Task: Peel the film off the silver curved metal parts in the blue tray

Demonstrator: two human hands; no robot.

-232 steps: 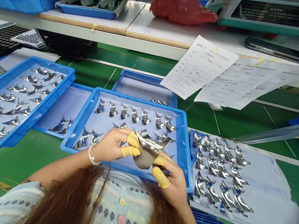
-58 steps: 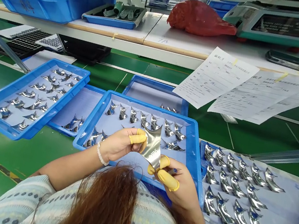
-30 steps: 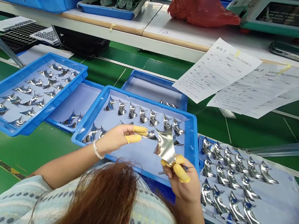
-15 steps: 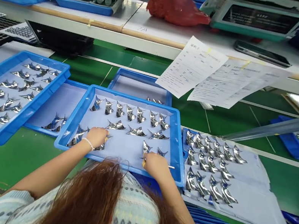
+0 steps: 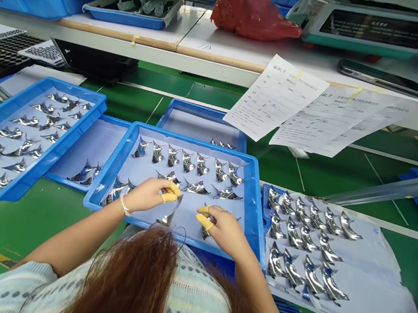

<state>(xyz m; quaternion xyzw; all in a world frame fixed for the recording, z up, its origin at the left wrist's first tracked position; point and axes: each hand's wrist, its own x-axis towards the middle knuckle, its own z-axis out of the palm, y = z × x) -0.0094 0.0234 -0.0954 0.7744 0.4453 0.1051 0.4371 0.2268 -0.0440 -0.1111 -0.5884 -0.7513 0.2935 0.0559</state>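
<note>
My left hand [image 5: 150,196], with yellow finger covers, pinches a shiny curved metal piece [image 5: 170,213] at its upper end, over the lower middle of the central blue tray [image 5: 251,207]. To its right, my right hand [image 5: 223,229] is over the tray's lower right part, its yellow-covered thumb and finger apart. Just under those fingers lies another shiny metal piece [image 5: 205,232], partly hidden. Rows of similar pointed metal pieces [image 5: 197,187] rest on the tray's white lining. More pieces [image 5: 116,190] lie left of my left wrist.
A blue tray [image 5: 100,99] of metal pieces stands at left, overlapping a lower tray [image 5: 106,133]. At right, several pieces rest on a white sheet [image 5: 367,265]. Paper sheets [image 5: 276,98] hang from the shelf [image 5: 217,61], which carries a red bag [image 5: 253,16], scale [image 5: 377,29] and phone [image 5: 382,78].
My left hand has moved right from the lower left pieces and now has a metal piece in its fingertips. The fingers of my right hand have come apart. The view has shifted slightly.
</note>
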